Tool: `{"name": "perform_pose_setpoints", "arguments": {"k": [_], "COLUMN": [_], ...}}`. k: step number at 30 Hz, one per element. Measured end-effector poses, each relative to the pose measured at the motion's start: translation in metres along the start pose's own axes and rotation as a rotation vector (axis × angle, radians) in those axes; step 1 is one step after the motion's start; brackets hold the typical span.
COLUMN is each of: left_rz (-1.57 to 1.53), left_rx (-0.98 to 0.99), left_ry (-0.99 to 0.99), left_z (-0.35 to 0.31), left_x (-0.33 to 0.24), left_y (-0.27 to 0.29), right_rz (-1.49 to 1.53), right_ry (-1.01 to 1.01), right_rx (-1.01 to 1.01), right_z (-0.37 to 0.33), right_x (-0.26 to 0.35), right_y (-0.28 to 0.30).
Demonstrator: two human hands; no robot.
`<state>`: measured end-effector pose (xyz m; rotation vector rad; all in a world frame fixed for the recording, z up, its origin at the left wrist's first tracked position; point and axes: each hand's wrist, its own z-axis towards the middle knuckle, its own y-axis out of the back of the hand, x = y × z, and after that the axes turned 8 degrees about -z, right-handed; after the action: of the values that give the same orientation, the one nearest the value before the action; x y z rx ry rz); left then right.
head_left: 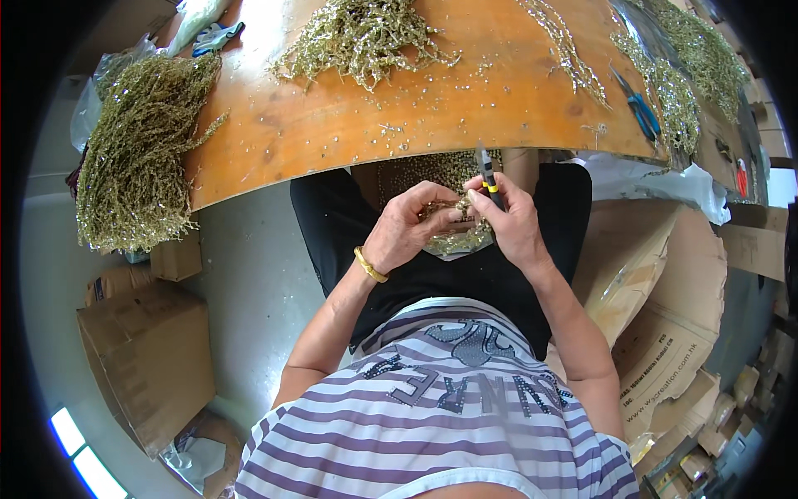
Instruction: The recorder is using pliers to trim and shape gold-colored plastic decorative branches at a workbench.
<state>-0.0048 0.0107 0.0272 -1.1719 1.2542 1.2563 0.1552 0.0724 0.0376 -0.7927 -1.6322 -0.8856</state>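
Note:
My left hand (409,229) is closed, pinching a strand of glittery gold garland (462,206) over my lap. In my right hand (517,218) is a small hand tool (490,181) with a black-and-yellow handle and a grey pointed tip, aimed toward the table. Its exact kind is unclear. The right thumb and fingertips also meet the gold strand, close to the left fingertips. More gold strands (459,241) hang beneath both hands, above a container of loose gold bits (428,173) between my knees, partly hidden by the hands and the table edge.
On the orange wooden table (332,141) lie a gold garland heap (366,37), blue-handled pliers (642,112) and scattered bits. A thick garland bundle (145,150) drapes over the left edge. Cardboard boxes stand at left (154,358) and right (665,333).

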Motion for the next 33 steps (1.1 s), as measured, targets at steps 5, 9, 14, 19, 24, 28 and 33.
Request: {"name": "perform_pose_setpoints", "arguments": {"k": [5,9,14,19,24,28,33], "left_rz": [-0.395,-0.561,-0.469,-0.448,-0.656,-0.596,-0.534], "left_rx": [0.047,-0.012,-0.092,-0.008,-0.037,-0.051,-0.086], "left_ry": [0.239,0.286,0.234,0.299,0.285,0.290,0.312], "left_z": [-0.001,-0.004,-0.003,-0.005,-0.005,-0.006,-0.007], "left_x": [0.000,-0.001,-0.003,0.001,-0.005,-0.004,0.001], "left_y": [0.004,0.000,-0.005,0.001,-0.005,-0.005,-0.003], "right_rz": [0.338,0.314,0.271,0.112,0.059,0.459,0.082], "right_ry": [-0.221,-0.274,-0.216,-0.107,-0.074,-0.266,-0.078], "right_rx": [0.130,0.193,0.197,0.122,0.107,0.164,-0.114], "right_z": [0.001,-0.002,-0.004,-0.005,-0.006,-0.004,-0.006], "right_x": [0.005,0.006,0.004,-0.002,-0.007,-0.007,-0.013], "right_y": [0.006,0.008,0.006,0.004,0.003,-0.001,-0.007]}}
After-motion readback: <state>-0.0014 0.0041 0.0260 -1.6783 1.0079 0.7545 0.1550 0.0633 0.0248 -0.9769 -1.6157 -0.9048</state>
